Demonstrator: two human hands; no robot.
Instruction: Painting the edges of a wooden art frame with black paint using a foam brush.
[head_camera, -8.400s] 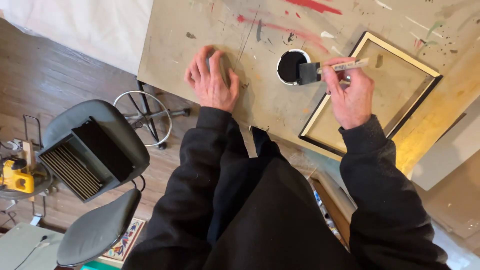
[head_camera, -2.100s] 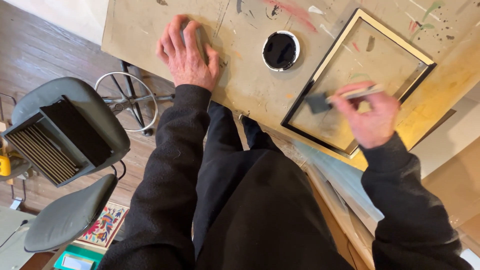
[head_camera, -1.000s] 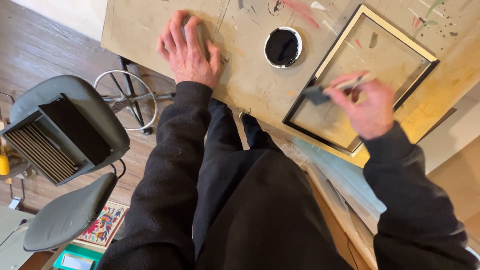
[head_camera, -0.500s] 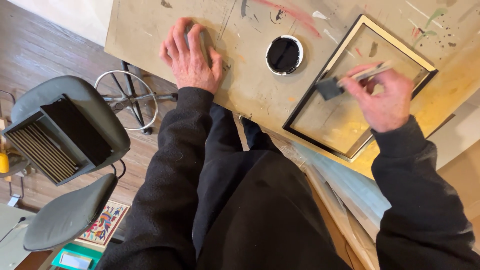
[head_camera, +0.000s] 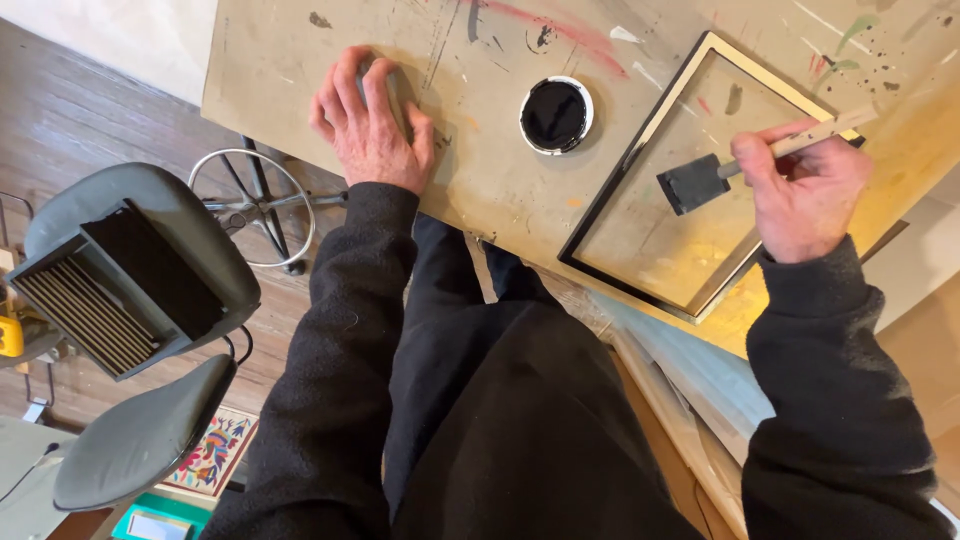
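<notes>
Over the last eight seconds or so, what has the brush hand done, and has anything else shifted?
The right hand carried the foam brush from the black paint cup to the frame, worked near its lower left side, then moved up; the pad now sits over the frame's middle. Its hold on the handle is unchanged. The left hand stayed flat on the table; cup and frame stayed put.

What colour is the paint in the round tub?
Black, in a white-rimmed round tub; head view.

We see a matt, paint-stained desk (head_camera: 300, 60) and a wooden frame (head_camera: 700, 180), partly black, partly bare. The foam brush (head_camera: 692, 183) looks soft on its pale wooden handle; the paint pot (head_camera: 556, 115) gleams glossy black.
</notes>
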